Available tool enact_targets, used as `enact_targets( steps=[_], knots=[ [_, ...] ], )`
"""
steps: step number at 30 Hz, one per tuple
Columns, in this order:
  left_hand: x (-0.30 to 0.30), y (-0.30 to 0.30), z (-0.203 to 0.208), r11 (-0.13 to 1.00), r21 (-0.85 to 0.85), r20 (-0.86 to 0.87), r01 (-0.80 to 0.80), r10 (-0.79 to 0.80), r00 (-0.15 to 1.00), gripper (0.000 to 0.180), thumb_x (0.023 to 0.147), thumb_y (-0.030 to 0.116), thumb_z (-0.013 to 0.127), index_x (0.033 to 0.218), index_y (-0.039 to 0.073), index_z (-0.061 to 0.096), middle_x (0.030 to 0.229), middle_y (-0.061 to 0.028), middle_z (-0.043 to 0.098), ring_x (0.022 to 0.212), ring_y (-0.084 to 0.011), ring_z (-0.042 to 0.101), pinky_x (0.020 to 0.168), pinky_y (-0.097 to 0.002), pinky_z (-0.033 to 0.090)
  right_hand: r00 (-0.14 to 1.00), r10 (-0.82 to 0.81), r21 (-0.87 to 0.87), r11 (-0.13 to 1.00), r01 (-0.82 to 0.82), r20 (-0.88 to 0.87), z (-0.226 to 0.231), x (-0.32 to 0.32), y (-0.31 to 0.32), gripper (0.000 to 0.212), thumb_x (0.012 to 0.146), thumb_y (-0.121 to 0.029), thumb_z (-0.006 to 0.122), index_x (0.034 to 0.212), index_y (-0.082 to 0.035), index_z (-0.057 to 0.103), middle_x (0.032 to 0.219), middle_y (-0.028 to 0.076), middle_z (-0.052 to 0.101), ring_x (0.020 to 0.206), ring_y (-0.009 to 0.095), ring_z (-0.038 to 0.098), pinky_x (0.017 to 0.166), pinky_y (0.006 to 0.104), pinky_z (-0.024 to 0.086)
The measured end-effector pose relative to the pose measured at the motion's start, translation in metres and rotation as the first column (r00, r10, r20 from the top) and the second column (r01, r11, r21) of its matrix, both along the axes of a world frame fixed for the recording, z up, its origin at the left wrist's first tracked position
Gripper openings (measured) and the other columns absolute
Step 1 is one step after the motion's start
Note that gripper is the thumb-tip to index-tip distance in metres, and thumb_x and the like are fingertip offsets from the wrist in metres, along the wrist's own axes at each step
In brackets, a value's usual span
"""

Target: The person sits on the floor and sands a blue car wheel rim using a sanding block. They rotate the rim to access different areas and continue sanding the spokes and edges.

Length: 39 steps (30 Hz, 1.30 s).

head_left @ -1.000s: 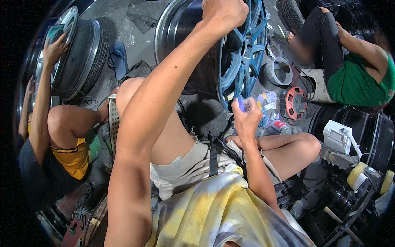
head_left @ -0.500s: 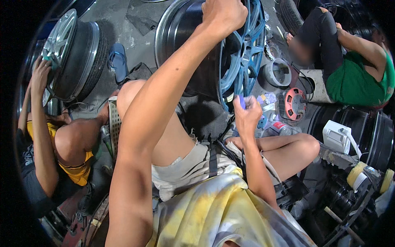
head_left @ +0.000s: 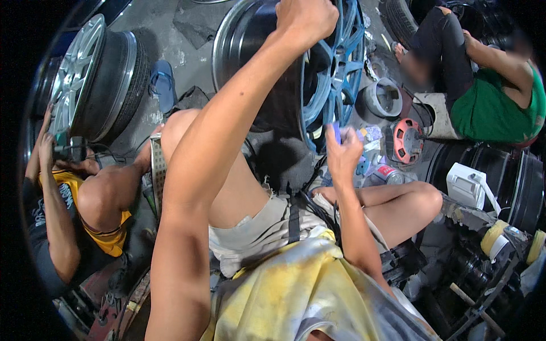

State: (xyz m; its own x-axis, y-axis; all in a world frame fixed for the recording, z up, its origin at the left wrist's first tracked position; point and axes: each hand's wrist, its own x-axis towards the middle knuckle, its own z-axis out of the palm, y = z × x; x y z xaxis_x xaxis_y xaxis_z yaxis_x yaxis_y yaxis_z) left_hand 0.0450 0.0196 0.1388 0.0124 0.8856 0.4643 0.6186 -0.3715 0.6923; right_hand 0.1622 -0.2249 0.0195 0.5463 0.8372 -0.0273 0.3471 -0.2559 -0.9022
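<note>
In front of me a wheel rim (head_left: 319,107) stands on edge, its spoked face blue and its barrel black with a bright lip. My left hand (head_left: 307,21) is closed over the top of the rim, fingers partly hidden on the far side. Lower down, beside the bottom of the blue face, my right hand (head_left: 344,150) pinches a small purple-blue piece (head_left: 336,133) between thumb and fingers. Whether that piece touches the rim I cannot tell.
Left, a person beside a silver wheel (head_left: 79,74); a blue slipper (head_left: 164,88) lies nearby. Right, a grey bucket (head_left: 382,98), a red-and-grey reel (head_left: 407,141), a can (head_left: 388,175) and a white box (head_left: 465,184). Another person in green sits far right.
The blue rim has shifted slightly left and turned, my left hand with it. My right hand stays nearly in place. The person at left has lowered their hands along the silver wheel.
</note>
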Motion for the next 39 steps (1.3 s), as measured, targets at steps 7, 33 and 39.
enact_targets(
  steps=[7, 33, 39],
  knots=[
    [-0.002, 0.000, 0.004, 0.998, -0.059, -0.005, 0.024, -0.024, 1.000, 0.022, 0.093, 0.014, 0.055, 0.096, -0.002, 0.070, 0.096, -0.0308, 0.069, 0.098, -0.0506, 0.065, 0.086, -0.0563, 0.052, 0.999, 0.005, 0.041, 0.999, -0.003, -0.049, -0.014, 0.005, 0.014, 0.034, 0.092, -0.021, 0.077, 0.072, -0.001, 0.058, 0.062, 0.001, 0.056, 0.061, 0.009, 0.045, 0.056, 0.0311, 0.040],
    [-0.001, 0.015, -0.005, 1.000, 0.019, -0.016, -0.015, 0.015, 1.000, 0.023, 0.093, 0.016, 0.057, 0.097, -0.003, 0.070, 0.097, -0.0311, 0.069, 0.097, -0.0501, 0.066, 0.086, -0.0558, 0.053, 0.996, 0.044, 0.034, 0.998, -0.046, 0.076, -0.001, 0.008, 0.033, 0.038, 0.094, -0.024, 0.076, 0.072, 0.000, 0.057, 0.063, 0.002, 0.055, 0.063, 0.010, 0.044, 0.057, 0.0338, 0.040],
    [-0.002, 0.013, -0.010, 0.999, 0.025, -0.010, -0.023, 0.023, 1.000, 0.024, 0.094, 0.016, 0.055, 0.101, -0.002, 0.070, 0.105, -0.0299, 0.068, 0.104, -0.0487, 0.064, 0.091, -0.0560, 0.052, 0.997, 0.078, -0.002, 0.997, -0.078, 0.005, -0.012, 0.010, 0.013, 0.036, 0.093, -0.026, 0.077, 0.073, -0.001, 0.059, 0.065, 0.002, 0.057, 0.065, 0.009, 0.046, 0.059, 0.0329, 0.041]
  ],
)
